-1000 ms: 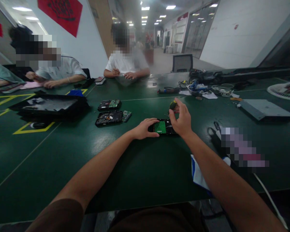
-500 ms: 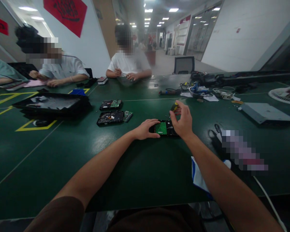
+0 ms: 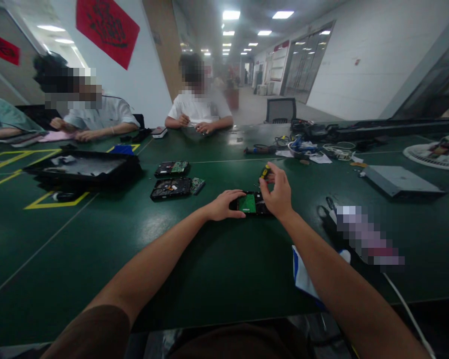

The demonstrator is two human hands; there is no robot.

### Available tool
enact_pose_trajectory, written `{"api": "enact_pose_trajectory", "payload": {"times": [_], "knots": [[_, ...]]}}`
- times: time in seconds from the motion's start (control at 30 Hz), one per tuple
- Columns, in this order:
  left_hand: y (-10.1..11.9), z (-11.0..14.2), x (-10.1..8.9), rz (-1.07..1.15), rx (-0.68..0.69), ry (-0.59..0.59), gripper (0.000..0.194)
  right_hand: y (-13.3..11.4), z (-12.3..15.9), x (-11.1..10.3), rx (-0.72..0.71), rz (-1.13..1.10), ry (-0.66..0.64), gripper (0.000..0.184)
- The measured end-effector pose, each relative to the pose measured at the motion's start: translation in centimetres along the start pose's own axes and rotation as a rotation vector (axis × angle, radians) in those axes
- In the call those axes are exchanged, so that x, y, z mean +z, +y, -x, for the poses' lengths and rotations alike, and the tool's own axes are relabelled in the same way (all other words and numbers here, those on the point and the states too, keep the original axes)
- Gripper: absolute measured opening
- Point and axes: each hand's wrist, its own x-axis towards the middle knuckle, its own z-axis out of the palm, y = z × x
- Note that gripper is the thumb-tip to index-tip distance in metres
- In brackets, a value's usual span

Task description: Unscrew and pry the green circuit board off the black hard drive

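Note:
A black hard drive with a green circuit board [image 3: 247, 203] lies flat on the dark green table. My left hand [image 3: 226, 205] is closed around the drive's left end, thumb along the near edge and fingers along the far edge. Between the thumb and fingers of my right hand [image 3: 279, 192] is a screwdriver [image 3: 265, 172] with a yellow and black handle, held above the drive's right part. The screwdriver's tip is too small to make out, and my right hand hides the drive's right end.
Left of the drive lie two more hard drives [image 3: 170, 188] [image 3: 172, 168] and a loose circuit board [image 3: 197, 186]. A black tray [image 3: 86, 167] stands further left. On the right are a grey metal box [image 3: 402, 180], cables [image 3: 303, 147] and a white-blue cloth [image 3: 305, 274]. Co-workers sit opposite.
The camera view has shifted slightly, so the far scene sits lower in the picture. My left hand keeps its hold on the drive, and the screwdriver stays in my right hand.

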Motion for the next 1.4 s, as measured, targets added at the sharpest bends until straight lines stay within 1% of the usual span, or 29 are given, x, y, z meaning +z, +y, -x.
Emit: {"api": "enact_pose_trajectory", "payload": {"times": [0.37, 0.7, 0.83, 0.97, 1.1, 1.27, 1.4], "knots": [[0.6, 0.2, -0.3, -0.004, -0.009, -0.008, 0.089, -0.1, 0.1, 0.1, -0.019, -0.029, 0.009, 0.055], [0.5, 0.3, -0.3, -0.013, 0.004, -0.013, 0.092, -0.3, 0.0, -0.2, -0.035, -0.011, 0.005, 0.054], [0.6, 0.2, -0.3, -0.017, 0.005, -0.007, 0.090, 0.1, 0.0, 0.1, -0.039, -0.006, 0.005, 0.055], [0.3, 0.0, -0.1, -0.025, 0.007, 0.010, 0.089, 0.7, 0.0, 0.3, -0.028, -0.017, 0.036, 0.053], [-0.1, -0.3, 0.0, -0.027, 0.005, 0.013, 0.091, 0.8, -0.1, 0.2, -0.035, -0.012, 0.047, 0.053], [-0.2, -0.9, -0.4, -0.011, 0.011, 0.002, 0.091, 0.7, -0.2, 0.1, -0.058, 0.009, 0.046, 0.051], [-0.1, -1.6, -0.6, 0.024, 0.013, 0.004, 0.089, 1.1, -0.3, 0.1, -0.054, 0.005, 0.042, 0.050]]}}
